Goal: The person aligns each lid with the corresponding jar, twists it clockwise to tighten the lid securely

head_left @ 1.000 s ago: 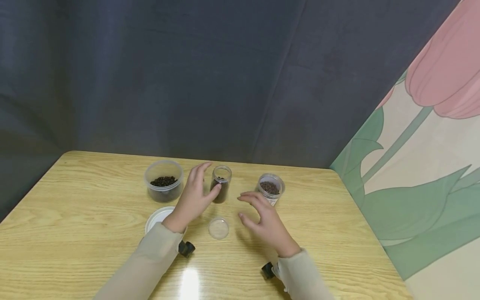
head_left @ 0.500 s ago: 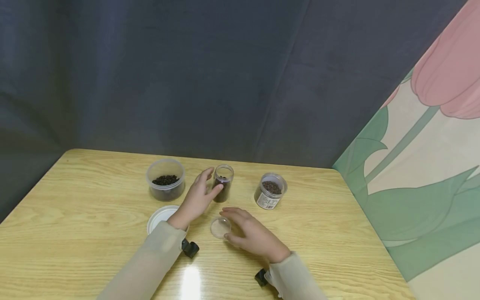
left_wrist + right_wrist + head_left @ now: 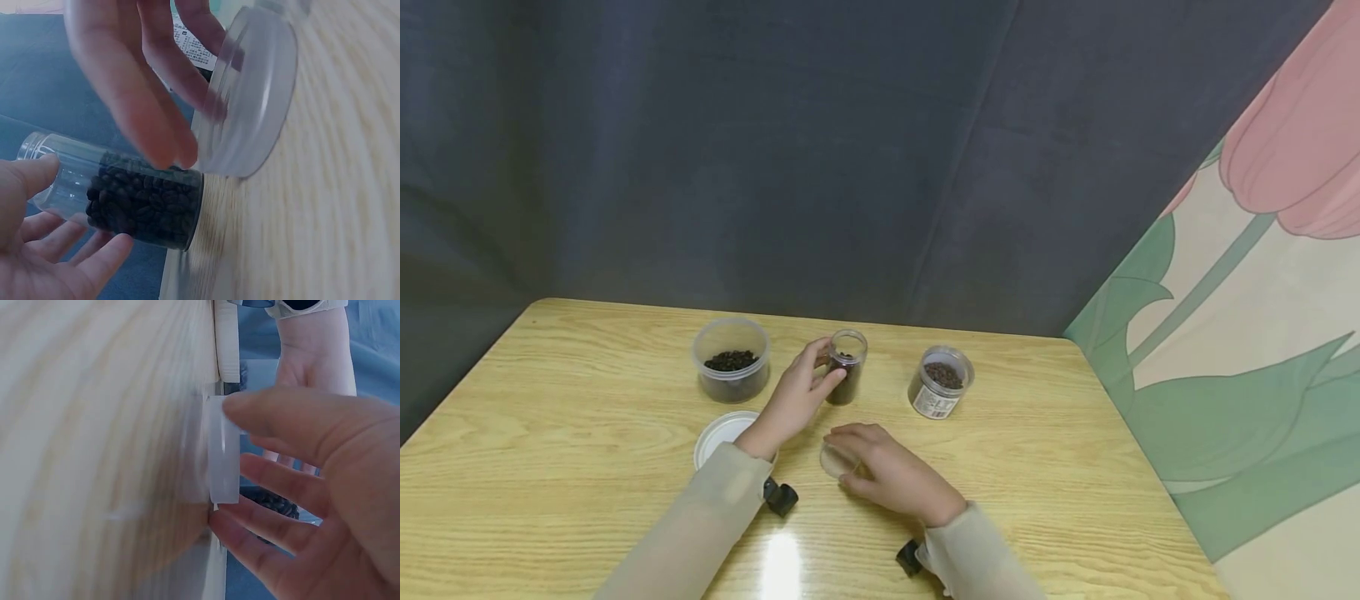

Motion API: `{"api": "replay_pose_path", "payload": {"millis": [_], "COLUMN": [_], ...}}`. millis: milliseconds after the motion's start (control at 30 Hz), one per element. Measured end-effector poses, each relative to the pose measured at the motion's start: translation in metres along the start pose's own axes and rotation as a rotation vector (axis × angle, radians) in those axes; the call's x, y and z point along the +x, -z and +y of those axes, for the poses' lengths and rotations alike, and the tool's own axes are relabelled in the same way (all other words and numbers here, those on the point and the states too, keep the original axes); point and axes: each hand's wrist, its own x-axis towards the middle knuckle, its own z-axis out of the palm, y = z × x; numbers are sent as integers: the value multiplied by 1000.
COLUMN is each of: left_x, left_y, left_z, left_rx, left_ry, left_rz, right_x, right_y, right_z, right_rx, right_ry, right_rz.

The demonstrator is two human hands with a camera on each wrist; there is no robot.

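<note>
In the head view a clear jar [image 3: 847,375] partly filled with coffee beans stands upright at the table's middle. My left hand [image 3: 793,404] holds it from the left, thumb on the near side and fingers curving behind. The left wrist view shows that thumb near the rim of the jar [image 3: 144,200]. Closer to me, my right hand [image 3: 891,475] grips a round clear lid [image 3: 837,463] by its edges, thumb and fingers on opposite sides. Seen edge-on in the right wrist view, the lid [image 3: 225,456] is low over the tabletop; whether it touches, I cannot tell.
Left of the jar stands an uncovered plastic tub [image 3: 730,385] with dark beans. A white lid [image 3: 718,433] lies before it, partly under my left forearm. To the right is a labelled tub [image 3: 935,403] of small brown pieces. A dark curtain [image 3: 775,167] hangs behind the table.
My right hand has come down and left from near the labelled tub to the clear lid, and its fingers have closed around it. My left hand has closed in on the jar.
</note>
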Motion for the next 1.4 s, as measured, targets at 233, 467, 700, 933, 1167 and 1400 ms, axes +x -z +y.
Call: {"api": "replay_pose_path", "payload": {"millis": [233, 467, 700, 933, 1167, 1400], "left_x": [2, 4, 2, 1, 3, 2], "left_y": [2, 7, 15, 24, 28, 30], "left_z": [-2, -3, -2, 0, -1, -3], "left_rx": [3, 21, 32, 23, 28, 21], "left_ry": [12, -13, -33, -1, 4, -4], "left_rz": [5, -21, -77, -146, -192, -216], "right_x": [1, 1, -1, -1, -1, -8], "right_y": [-1, -2, -1, 1, 7, 19], "right_z": [1, 1, 1, 2, 0, 0], "right_rx": [-16, -2, 18, 52, 55, 145], "right_ry": [9, -8, -11, -43, -69, -32], "right_rz": [-6, 11, 29, 80, 142, 250]}}
